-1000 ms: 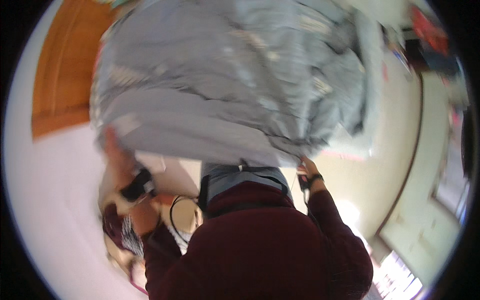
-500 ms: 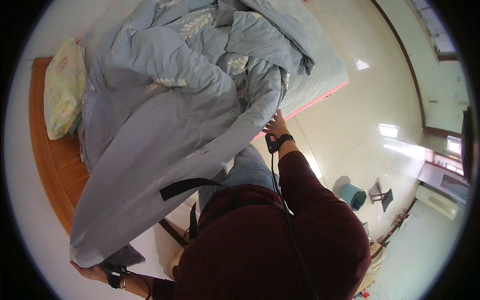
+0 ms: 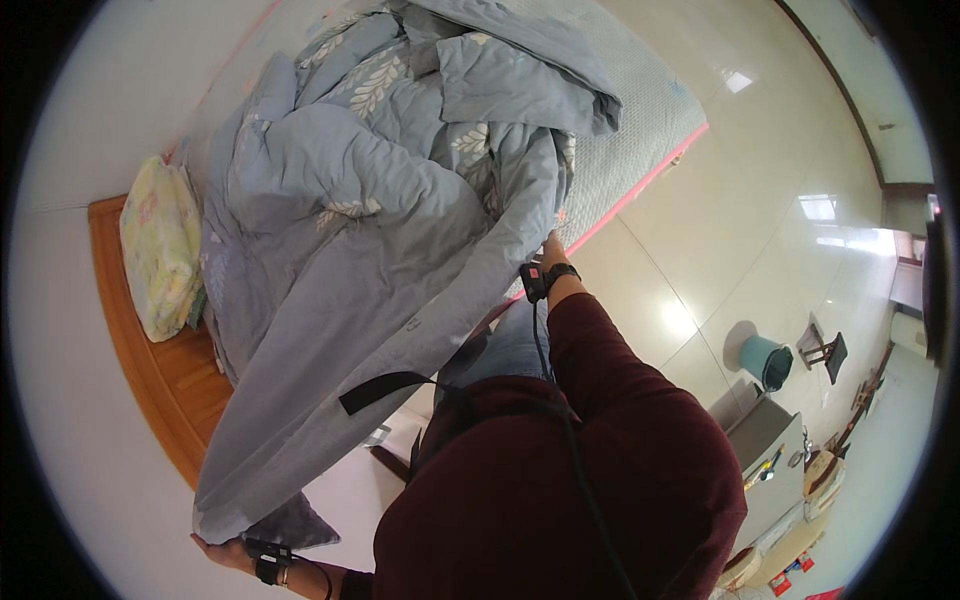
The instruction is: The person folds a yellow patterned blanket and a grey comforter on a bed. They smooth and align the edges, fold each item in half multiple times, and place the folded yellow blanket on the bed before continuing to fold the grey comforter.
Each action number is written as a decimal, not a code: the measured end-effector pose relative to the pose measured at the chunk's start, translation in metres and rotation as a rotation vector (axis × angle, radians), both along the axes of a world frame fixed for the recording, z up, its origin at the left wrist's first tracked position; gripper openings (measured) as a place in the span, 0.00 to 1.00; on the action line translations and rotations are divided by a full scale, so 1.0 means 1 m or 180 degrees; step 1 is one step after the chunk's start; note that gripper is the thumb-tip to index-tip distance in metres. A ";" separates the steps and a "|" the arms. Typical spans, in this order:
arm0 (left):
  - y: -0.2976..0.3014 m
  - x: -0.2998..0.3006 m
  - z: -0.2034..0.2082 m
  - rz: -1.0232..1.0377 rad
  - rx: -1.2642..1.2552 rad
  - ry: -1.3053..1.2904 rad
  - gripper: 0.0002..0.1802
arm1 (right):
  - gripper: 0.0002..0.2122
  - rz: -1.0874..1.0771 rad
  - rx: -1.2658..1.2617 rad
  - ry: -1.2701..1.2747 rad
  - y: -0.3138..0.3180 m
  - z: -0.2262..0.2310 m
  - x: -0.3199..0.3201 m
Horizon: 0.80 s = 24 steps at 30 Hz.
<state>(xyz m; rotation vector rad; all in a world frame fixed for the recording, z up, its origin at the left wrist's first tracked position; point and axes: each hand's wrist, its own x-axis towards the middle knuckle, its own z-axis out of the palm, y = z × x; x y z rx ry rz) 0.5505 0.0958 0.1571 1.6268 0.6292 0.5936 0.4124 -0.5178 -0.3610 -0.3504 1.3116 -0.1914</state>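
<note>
A grey-blue duvet [image 3: 380,240] with white leaf prints is heaped over the bed, and its plain grey side is stretched toward me. My left hand [image 3: 225,553] grips one corner of it at the lower left, out past the bed. Along the near edge, at the bed's side, my right hand [image 3: 552,255] is closed on the duvet, its fingers mostly hidden by the cloth. Between the hands the edge runs in a long taut slant, passing in front of my legs.
The pale quilted mattress [image 3: 655,125] has pink piping. A yellow patterned folded bundle [image 3: 160,250] rests by the wooden headboard [image 3: 150,375]. On the tiled floor to the right stand a teal bucket [image 3: 760,362] and a small stool [image 3: 825,352]. A grey cabinet [image 3: 770,440] is behind my right side.
The whole view has shifted, bringing the cabinet into sight. My right hand's fingers, spread before, are now closed at the duvet's edge. My left hand still holds the corner.
</note>
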 end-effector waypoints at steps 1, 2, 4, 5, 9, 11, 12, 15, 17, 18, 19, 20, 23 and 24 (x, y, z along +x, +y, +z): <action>0.004 0.004 -0.001 -0.0198 -0.0007 -0.0027 0.21 | 0.32 0.0267 -0.0335 -0.0193 0.006 0.004 -0.003; 0.012 0.009 0.001 -0.0256 -0.0069 -0.0009 0.21 | 0.32 0.0430 -0.0605 -0.0395 0.009 0.006 -0.004; 0.032 0.019 0.006 -0.0212 -0.0282 -0.0091 0.22 | 0.33 0.0565 -0.0843 -0.0702 0.014 0.008 -0.005; 0.044 0.025 0.009 -0.0324 -0.0393 -0.0135 0.23 | 0.33 0.0554 -0.0787 -0.0834 0.015 0.008 -0.005; 0.093 0.030 0.023 -0.0561 0.1149 -0.0129 0.26 | 0.33 0.0280 0.0281 -0.0844 0.008 0.005 0.000; 0.111 0.027 0.031 -0.0650 0.2405 -0.0139 0.26 | 0.31 0.0215 0.0334 -0.0778 0.002 0.004 0.006; 0.117 0.027 0.036 -0.0718 0.2417 -0.0140 0.29 | 0.30 0.0116 0.0245 -0.0792 -0.002 0.003 0.011; 0.123 0.021 0.043 -0.0851 0.2203 -0.0248 0.44 | 0.28 0.0580 -0.0856 -0.0932 -0.015 0.001 0.027; 0.120 0.020 0.045 -0.0923 0.2988 -0.0148 0.47 | 0.28 0.0437 -0.1064 -0.1189 -0.027 0.003 0.039; 0.118 0.018 0.043 -0.0835 0.3181 -0.0031 0.47 | 0.28 0.0406 -0.1169 -0.1403 -0.033 0.005 0.043; 0.116 0.018 0.042 -0.0744 0.3375 0.0096 0.47 | 0.28 0.0113 -0.0879 -0.1568 -0.042 0.008 0.052; 0.115 0.018 0.039 -0.0694 0.3255 0.0075 0.47 | 0.29 -0.0139 -0.0659 -0.1756 -0.049 0.012 0.059; 0.123 0.019 0.029 -0.0773 0.2430 -0.0233 0.47 | 0.29 -0.0467 -0.0445 -0.1629 -0.059 0.032 0.067; 0.129 0.022 0.026 -0.0626 0.2623 -0.0180 0.47 | 0.29 -0.0991 0.0089 -0.1707 -0.061 0.039 0.069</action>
